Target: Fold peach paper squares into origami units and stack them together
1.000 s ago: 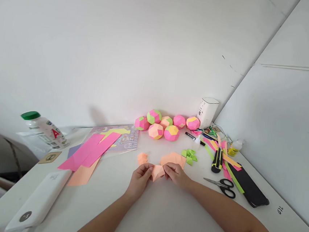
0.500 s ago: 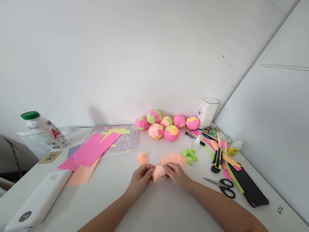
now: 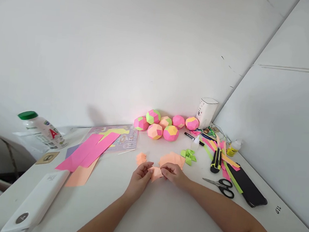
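Between my two hands is a small piece of folded peach paper [image 3: 156,174], held just above the white table. My left hand [image 3: 141,175] pinches its left edge between thumb and fingers. At the opposite edge, my right hand [image 3: 174,174] grips it the same way. Right behind my hands lie a stack of flat peach paper pieces [image 3: 172,159] and a small cluster of folded peach pieces [image 3: 141,158]. Folded green paper pieces [image 3: 189,156] rest a little farther right. The fingertips hide the ends of the held piece.
Several many-sided paper balls [image 3: 155,131] stand along the wall. At right are scissors [image 3: 220,186], a utility knife [image 3: 216,160], paper strips [image 3: 233,161], a black case [image 3: 248,189] and a glue bottle [image 3: 233,148]. Leftward lie pink paper sheets [image 3: 85,153], a white box [image 3: 37,199] and a tilted bottle [image 3: 42,130].
The held peach paper has tilted and its visible shape looks flatter. My fingers have shifted slightly on its edges. The whole view has moved a little.
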### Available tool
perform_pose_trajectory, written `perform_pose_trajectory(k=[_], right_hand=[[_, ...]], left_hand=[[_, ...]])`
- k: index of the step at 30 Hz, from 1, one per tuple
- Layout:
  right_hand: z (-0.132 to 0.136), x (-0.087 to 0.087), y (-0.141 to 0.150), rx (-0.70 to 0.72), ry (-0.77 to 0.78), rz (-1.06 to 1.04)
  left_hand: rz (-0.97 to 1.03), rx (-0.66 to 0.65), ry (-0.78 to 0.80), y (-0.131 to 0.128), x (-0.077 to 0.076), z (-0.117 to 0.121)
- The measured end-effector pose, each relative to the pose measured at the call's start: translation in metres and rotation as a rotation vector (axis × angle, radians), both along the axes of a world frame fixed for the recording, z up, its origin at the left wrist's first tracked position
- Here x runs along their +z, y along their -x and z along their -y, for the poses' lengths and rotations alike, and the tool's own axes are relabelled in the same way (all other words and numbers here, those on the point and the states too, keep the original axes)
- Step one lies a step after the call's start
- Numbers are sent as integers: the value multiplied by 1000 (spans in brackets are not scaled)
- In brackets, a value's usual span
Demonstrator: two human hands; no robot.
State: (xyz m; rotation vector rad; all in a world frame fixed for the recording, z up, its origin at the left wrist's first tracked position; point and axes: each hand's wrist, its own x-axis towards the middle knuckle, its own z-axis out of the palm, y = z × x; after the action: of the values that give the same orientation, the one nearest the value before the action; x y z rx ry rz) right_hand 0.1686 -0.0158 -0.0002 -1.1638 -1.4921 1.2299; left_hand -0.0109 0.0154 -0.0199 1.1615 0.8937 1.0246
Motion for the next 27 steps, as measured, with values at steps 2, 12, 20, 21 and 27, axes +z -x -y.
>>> perform_pose_trajectory(k=[2,12,20,21,27], right_hand=[[0,-1,0,11,5,-20],[-1,-7,-2,37,40,-65],[-5,-16,-2,24,16,-48],[-5,-16,-2,20,16,-48],[-2,-12,-1,-10,19,-41]], left_hand=[[12,-2,-2,-1,0,0],[69,-66,25,-2,8,3],[79,-96,7,-1,9,2],[76,-103,3,-1,9,3],[36,-164,-11,-3,16,7]])
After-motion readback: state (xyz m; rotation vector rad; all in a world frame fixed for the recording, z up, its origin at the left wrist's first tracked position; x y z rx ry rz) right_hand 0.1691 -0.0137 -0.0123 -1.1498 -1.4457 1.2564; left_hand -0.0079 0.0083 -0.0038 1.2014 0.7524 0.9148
